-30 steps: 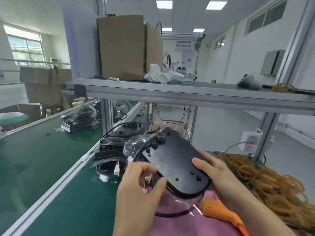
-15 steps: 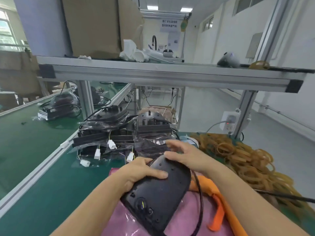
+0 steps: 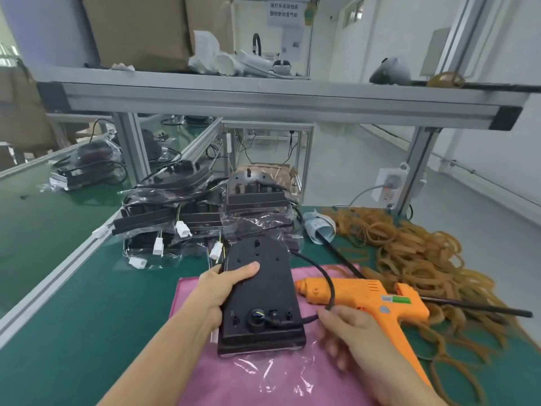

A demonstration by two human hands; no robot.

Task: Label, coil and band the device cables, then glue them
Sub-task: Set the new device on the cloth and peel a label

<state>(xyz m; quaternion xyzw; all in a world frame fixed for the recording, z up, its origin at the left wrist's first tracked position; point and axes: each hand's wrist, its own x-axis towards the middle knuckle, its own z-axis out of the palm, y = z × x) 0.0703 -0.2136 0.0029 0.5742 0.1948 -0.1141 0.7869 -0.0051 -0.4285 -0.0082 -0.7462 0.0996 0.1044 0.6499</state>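
Cable [image 3: 320,276] loops right from the near end of the device [image 3: 260,291], which my left hand [image 3: 218,291] grips lengthwise on the pink cloth [image 3: 263,379]; my right hand [image 3: 348,332], nearer, pinches it.

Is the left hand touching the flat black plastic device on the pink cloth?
Touching. The head view shows the left hand gripping the flat black plastic device at its left edge, thumb lying on its top face.

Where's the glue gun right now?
The orange glue gun lies on the pink cloth, right of the black device, beside the rubber bands.
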